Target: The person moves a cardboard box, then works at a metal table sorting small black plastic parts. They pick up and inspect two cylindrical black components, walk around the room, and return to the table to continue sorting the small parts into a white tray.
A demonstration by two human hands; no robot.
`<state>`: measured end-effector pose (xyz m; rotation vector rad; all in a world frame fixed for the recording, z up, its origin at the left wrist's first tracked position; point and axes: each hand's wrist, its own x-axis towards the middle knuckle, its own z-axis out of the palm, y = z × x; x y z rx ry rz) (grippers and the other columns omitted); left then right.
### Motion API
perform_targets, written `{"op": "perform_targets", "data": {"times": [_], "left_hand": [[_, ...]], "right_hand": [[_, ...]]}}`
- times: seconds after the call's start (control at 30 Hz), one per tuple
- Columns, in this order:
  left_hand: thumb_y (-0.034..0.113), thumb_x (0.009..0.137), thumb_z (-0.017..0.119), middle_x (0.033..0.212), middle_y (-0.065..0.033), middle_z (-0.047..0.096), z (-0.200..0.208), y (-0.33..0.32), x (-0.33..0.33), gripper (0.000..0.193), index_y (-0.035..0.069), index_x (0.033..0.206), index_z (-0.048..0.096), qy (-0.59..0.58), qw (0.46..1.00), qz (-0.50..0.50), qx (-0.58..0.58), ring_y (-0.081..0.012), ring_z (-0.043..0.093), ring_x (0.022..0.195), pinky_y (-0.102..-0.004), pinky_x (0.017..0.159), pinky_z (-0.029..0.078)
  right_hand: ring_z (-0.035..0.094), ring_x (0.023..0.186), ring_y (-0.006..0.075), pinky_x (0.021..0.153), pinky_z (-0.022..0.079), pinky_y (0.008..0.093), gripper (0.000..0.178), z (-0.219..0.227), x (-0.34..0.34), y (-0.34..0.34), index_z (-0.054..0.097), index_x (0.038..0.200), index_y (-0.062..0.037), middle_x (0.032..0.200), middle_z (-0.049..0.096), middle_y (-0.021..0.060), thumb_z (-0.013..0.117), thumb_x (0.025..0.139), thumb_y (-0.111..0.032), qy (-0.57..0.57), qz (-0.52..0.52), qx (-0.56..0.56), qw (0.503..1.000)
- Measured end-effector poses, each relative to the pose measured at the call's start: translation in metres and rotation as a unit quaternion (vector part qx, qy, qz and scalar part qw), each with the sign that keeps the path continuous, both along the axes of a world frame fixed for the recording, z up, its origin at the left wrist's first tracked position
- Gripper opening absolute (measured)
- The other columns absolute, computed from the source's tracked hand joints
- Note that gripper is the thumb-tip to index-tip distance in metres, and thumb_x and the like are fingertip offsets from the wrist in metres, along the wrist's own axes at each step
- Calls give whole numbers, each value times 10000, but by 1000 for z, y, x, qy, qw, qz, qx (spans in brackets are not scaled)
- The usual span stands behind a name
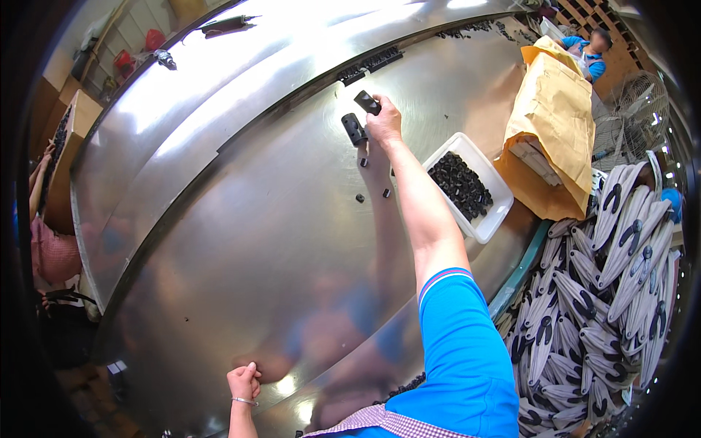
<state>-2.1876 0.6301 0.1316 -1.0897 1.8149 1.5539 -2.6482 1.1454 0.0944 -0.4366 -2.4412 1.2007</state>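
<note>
My right hand [386,122] reaches far across the metal table and grips a dark black block [367,102] by its right side. Just below that block, a black cylindrical piece with holes [354,129] rests on the tabletop. Three small black parts lie nearer to me: one small part [364,162] under the cylinder, another part [386,193] and a third [360,198] further down. My left hand [244,382] is at the near left edge of the table, fingers curled closed. Whatever it holds, if anything, is hidden.
A white tray [498,219] full of small black parts stands right of my forearm. Beyond it is a brown paper bag [553,109]. Long grey pieces with black fittings [584,314] are piled at right. Black parts line a raised strip [369,66]. A co-worker [588,55] is far right.
</note>
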Motion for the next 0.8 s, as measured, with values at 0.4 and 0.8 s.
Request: {"op": "perform_targets", "data": {"times": [0.4,0.8], "left_hand": [[157,931,619,398,-30,409,3,5,-1,374,-35,614,569,-41,999,22,-26,-110,329,279,-270,291,225],[229,903,688,454,14,440,9,11,-8,302,15,694,641,-117,989,64,-66,-63,321,334,-248,334,189]], "right_hand": [[280,1399,411,1171,247,439,824,-54,-109,39,368,1452,-98,1484,305,276,774,755,-265,54,-36,76,995],[177,1485,284,1181,171,519,572,-57,-189,107,497,1417,-302,1584,286,65,396,920,-567,-75,-75,288,952]]}}
